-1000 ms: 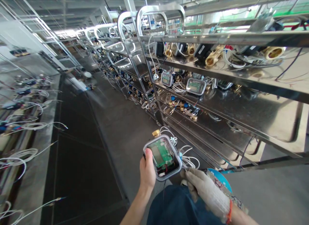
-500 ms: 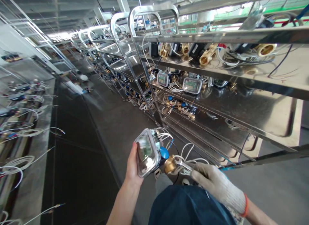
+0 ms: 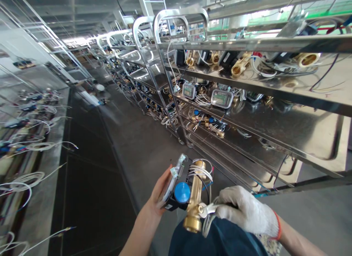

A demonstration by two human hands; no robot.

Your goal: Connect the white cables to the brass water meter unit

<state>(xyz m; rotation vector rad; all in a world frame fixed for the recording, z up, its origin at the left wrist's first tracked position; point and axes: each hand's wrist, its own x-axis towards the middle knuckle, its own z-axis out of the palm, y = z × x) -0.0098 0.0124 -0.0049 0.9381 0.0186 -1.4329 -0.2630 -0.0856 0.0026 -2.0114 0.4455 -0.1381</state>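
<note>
My bare left hand (image 3: 157, 193) grips the clear-cased box side of a meter. Its brass pipe body (image 3: 195, 193) stands nearly upright in view, threaded end down, with a round blue cap (image 3: 182, 192) between box and pipe. White cables (image 3: 202, 171) are looped around the upper part of the brass. My right hand (image 3: 242, 208), in a white knit glove with an orange cuff, is closed on a wrench (image 3: 208, 209). The wrench's head meets the side of the brass body near its lower end; the exact fit is too small to make out.
To the right, a steel rack (image 3: 255, 87) carries brass meters, clear-cased boxes (image 3: 222, 98) and coiled cables. More racks (image 3: 143, 58) run into the distance. On the left, a bench (image 3: 41, 168) bears cables and assemblies beside a dark floor strip (image 3: 90, 182).
My left hand has turned the meter, so the clear case now shows edge-on and the brass pipe and blue cap face me. The wrench has moved lower with my right hand.
</note>
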